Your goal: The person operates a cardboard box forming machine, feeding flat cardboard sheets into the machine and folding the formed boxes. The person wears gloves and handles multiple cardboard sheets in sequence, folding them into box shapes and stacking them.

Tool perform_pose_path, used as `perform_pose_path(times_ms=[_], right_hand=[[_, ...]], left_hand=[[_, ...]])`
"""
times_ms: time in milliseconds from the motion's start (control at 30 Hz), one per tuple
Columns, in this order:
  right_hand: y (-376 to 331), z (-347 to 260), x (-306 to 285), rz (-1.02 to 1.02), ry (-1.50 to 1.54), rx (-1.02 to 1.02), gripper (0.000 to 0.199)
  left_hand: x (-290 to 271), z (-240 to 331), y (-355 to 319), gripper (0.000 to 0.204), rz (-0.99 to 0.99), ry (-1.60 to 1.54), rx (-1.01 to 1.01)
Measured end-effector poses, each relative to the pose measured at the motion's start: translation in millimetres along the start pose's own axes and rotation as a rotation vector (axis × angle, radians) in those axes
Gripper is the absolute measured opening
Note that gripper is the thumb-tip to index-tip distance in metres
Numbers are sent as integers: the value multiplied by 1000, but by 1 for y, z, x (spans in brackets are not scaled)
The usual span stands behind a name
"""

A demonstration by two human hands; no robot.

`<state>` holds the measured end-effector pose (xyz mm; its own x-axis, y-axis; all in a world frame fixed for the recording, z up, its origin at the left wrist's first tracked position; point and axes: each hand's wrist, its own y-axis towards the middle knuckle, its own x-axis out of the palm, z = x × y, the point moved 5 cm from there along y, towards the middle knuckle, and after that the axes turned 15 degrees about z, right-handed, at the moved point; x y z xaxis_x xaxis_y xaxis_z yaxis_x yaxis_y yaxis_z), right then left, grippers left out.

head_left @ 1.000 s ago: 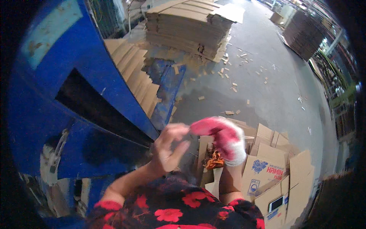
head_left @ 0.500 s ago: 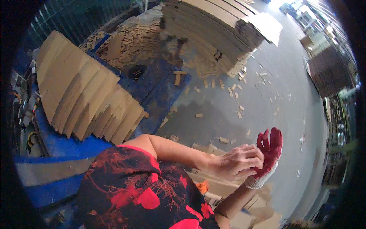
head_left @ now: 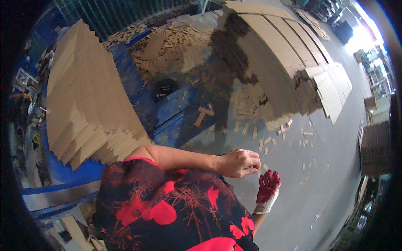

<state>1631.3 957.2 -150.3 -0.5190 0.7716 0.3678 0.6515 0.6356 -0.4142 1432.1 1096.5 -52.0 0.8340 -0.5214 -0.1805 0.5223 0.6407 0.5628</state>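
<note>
above the grey floor (head_left: 331,167), bare left hand (head_left: 242,162) curled beside gloved right hand (head_left: 268,189)

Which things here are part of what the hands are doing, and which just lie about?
In hand: bare left hand, red glove on right hand, fanned stack of cardboard sheets nearby.
Lying about: cardboard scraps on floor, far cardboard pile, blue machine.

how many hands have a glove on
1: the right hand wears a red glove with a pale cuff, low at the centre-right. The left hand, just above it, is bare and loosely closed. No other hands show.
</note>
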Motion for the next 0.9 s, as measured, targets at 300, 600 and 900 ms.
perform_pose_path(times_ms=[300,600,900], right_hand=[[228,-35,267,-640,-394,131,53],[354,68,484,-1045,-566,194,50],[417,169,645,-1230,-547,673,31]], left_hand=[[-78,-106,105,9,562,375,-216],[-184,-237,129,11,1018,464,-683],[-310,-191,97,5,1664,993,-646]])
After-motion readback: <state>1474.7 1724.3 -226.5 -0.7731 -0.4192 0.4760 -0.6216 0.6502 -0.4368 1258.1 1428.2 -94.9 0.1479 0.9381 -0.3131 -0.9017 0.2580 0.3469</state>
